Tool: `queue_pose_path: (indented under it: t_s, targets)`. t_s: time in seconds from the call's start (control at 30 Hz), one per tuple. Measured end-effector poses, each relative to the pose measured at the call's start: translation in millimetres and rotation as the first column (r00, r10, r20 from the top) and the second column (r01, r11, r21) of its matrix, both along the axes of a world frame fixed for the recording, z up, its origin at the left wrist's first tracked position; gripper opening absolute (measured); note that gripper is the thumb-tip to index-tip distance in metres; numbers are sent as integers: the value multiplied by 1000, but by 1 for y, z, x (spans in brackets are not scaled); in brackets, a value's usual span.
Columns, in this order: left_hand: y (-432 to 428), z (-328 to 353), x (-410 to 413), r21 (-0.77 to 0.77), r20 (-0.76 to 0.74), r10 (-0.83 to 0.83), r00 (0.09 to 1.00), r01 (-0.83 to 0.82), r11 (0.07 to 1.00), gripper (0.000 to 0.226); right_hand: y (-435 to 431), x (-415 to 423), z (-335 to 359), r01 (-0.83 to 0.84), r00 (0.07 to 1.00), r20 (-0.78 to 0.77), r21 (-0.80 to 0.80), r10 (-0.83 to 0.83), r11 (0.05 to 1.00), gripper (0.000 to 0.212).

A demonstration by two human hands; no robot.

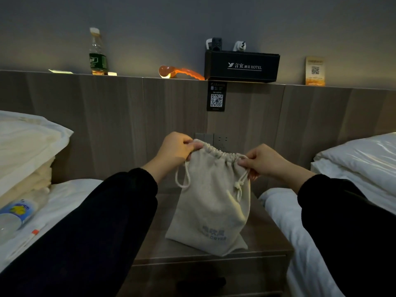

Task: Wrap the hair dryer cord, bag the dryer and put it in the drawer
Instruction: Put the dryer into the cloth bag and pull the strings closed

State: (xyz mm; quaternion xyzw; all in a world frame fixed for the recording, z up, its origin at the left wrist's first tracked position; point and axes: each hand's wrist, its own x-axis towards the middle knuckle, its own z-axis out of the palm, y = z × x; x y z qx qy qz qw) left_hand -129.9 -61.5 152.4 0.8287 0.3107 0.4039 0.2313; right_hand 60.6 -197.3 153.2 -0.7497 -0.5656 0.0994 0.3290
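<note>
Your left hand (175,152) and right hand (264,160) both pinch the drawstring bag (211,209) mouth; one slip and it flops onto the nightstand (265,239) below.

We see the beige cloth bag (211,213) upright on the desk (265,239), its gathered drawstring mouth nearly shut, cords dangling at both sides, blue print near its base.
</note>
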Motion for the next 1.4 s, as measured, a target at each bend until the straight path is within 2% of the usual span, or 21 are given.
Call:
queue_pose_path:
  t_s: [0.13, 0.23, 0.33, 0.43, 0.5, 0.6, 0.67, 0.73, 0.8, 0.9, 0.97, 1.03, 1.07, 1.1, 1.13, 1.2, 1.23, 1.3, 1.33, 1.37, 1.4]
  targets:
    - [4, -2, -5, -155, 111, -125, 986, 142, 978, 30, -4, 4, 4, -1, 989, -146, 107, 17, 994, 32]
    - [3, 0, -6, -229, 174, -210, 962, 247, 942, 24, -8, 8, 10, 35, 980, -197, 212, 8, 977, 33]
    - [5, 6, -1, -188, 144, -157, 977, 183, 965, 25, -7, 5, 8, 149, 948, -315, 322, -43, 935, 35]
    - [10, 9, 4, -124, 147, -48, 988, 67, 990, 32, 7, 1, 11, 295, 896, -423, 345, -133, 891, 40]
    - [18, 9, 3, -124, 169, 28, 985, -7, 992, 36, 14, 2, 18, 425, 797, -570, 293, -201, 856, 44]
    - [32, 5, -2, -167, 193, 120, 974, -88, 982, 38, 19, 12, 25, 558, 608, -779, 283, -152, 780, 43]
    - [36, 3, -4, -200, 201, 156, 967, -116, 973, 38, 20, 16, 23, 619, 488, -864, 242, -125, 747, 45]
    - [37, 1, -3, -227, 210, 182, 961, -133, 965, 36, 22, 14, 20, 661, 414, -907, 240, -78, 711, 44]
    - [39, -5, -1, -281, 224, 214, 951, -148, 948, 34, 23, 8, 20, 652, 369, -929, 251, -10, 716, 40]
    - [37, -14, 5, -395, 86, 233, 969, -182, 900, 36, 20, -4, 24, 493, 289, -936, 324, 200, 807, 32]
    - [32, -16, 10, -379, -33, 182, 983, -181, 908, 26, 20, -9, 31, 380, 292, -905, 406, 309, 831, 31]
    - [20, -9, 13, -168, -127, 102, 987, -123, 978, 17, 21, -10, 37, 337, 340, -883, 435, 323, 835, 34]
    - [11, -5, 14, -80, -121, 32, 992, -42, 996, 25, 20, -11, 39, 320, 358, -877, 439, 322, 840, 35]
    - [0, -2, 16, -62, -114, -76, 991, 69, 996, 34, 20, -11, 39, 301, 366, -873, 439, 322, 847, 36]
    - [-10, -1, 21, -97, -106, -182, 978, 172, 980, 45, 20, -11, 39, 283, 366, -871, 439, 327, 853, 36]
    - [-24, -6, 32, -178, -167, -274, 947, 244, 953, 62, 19, -11, 37, 245, 347, -872, 439, 345, 864, 36]
    - [-26, -11, 37, -197, -169, -288, 943, 254, 947, 55, 18, -10, 36, 249, 326, -876, 443, 356, 861, 35]
    - [-24, -22, 41, -192, -91, -269, 959, 248, 949, 17, 20, -6, 34, 322, 295, -890, 436, 349, 840, 31]
    - [-22, -25, 40, -199, -44, -267, 963, 253, 947, 13, 22, -2, 30, 358, 315, -894, 422, 318, 833, 28]
    - [-21, -29, 40, -219, -3, -272, 962, 265, 939, 20, 25, 5, 22, 385, 423, -879, 396, 222, 834, 24]
    - [-21, -32, 39, -239, 37, -275, 961, 276, 931, 26, 28, 15, 10, 394, 626, -779, 339, 20, 854, 22]
